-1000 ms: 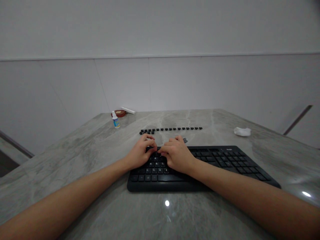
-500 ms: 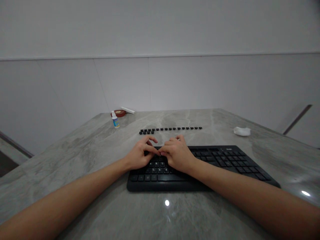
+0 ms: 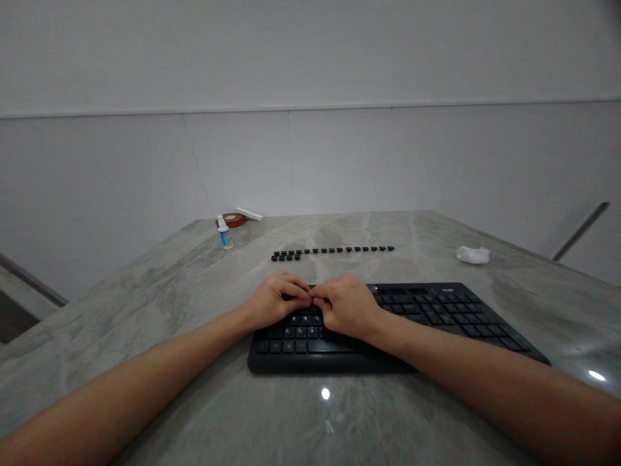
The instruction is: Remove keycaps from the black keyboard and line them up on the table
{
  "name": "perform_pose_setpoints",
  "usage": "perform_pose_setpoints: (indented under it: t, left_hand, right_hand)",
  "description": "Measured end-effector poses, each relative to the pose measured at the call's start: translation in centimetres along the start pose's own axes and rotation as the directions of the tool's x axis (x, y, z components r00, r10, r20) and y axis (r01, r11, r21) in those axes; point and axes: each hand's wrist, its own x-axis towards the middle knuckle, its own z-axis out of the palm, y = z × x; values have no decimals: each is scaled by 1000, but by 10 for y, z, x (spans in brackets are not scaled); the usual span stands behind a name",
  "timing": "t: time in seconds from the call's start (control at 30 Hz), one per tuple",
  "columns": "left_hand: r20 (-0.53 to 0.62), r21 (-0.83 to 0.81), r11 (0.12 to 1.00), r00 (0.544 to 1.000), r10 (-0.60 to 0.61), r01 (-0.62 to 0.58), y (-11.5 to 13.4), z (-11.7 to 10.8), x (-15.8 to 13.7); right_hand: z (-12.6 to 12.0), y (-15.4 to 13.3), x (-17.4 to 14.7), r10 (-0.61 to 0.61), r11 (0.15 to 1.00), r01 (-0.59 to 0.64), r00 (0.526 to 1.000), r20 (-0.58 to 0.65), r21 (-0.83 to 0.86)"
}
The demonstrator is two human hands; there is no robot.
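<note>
A black keyboard [image 3: 334, 362] lies on the table, its left part under my hands. Some key spots near its left end show pale domes where keycaps are off. My left hand [image 3: 277, 299] rests over the upper left keys, thumb and forefinger pinched together. Against those fingertips my right hand [image 3: 350, 307] is pinched too, its curled fingers over the keys. Whatever sits between the fingertips is too small to make out. Beyond the keyboard, several loose black keycaps [image 3: 331, 250] stand in a long row, with a shorter row in front at its left end.
A small white spray bottle [image 3: 226, 234] with a blue label stands at the back left. Behind it are a reddish-brown round object [image 3: 235, 221] and a white strip [image 3: 249, 213]. A crumpled white wad [image 3: 473, 255] lies at right on the grey marbled table [image 3: 194, 401].
The raised fingers of both hands have curled down, and the fingertips now meet in a closer pinch over the same keys. The loose keycaps stay in place.
</note>
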Motion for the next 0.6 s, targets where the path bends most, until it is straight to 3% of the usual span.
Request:
perform_pose_setpoints:
  t: [0.33, 0.6]
  left_hand:
    - [-14, 49, 999, 1000, 17, -16, 2, 1, -2]
    - [24, 30, 997, 997, -72, 71, -4, 1, -7]
  right_hand:
    - [-3, -4, -4, 14, 1000, -15, 1000, -10, -23]
    - [1, -3, -5, -9, 1000, 7, 999, -50, -28]
